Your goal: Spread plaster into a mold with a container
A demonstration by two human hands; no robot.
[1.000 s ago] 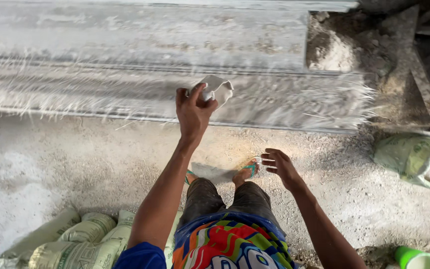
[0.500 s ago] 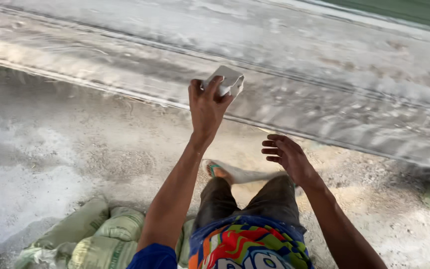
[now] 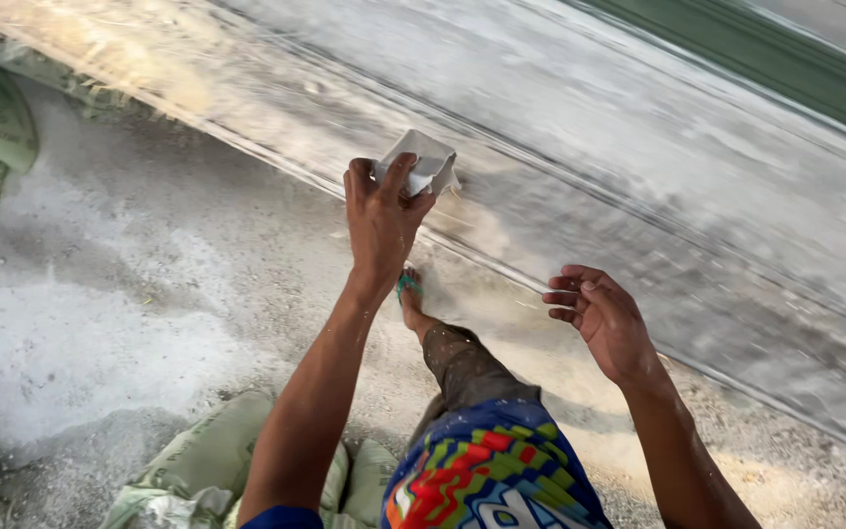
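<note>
- The left hand (image 3: 381,211) is gripping a folded pad (image 3: 421,163) of pale sheet, perhaps sandpaper, thumb on one side and fingers on the other, and is pressing it against the long grey slab (image 3: 638,167).
- The pad is sitting at the fingertips, seemingly so its flat face is meeting the surface.
- The pad's long axis is lying roughly along the slab's ridge, slanting from upper left to lower right.
- The right hand (image 3: 604,323) is hovering empty, fingers loosely curled, apart from the slab.
- Green sacks (image 3: 198,470) are lying on the dusty floor (image 3: 100,323) by the person's leg.
</note>
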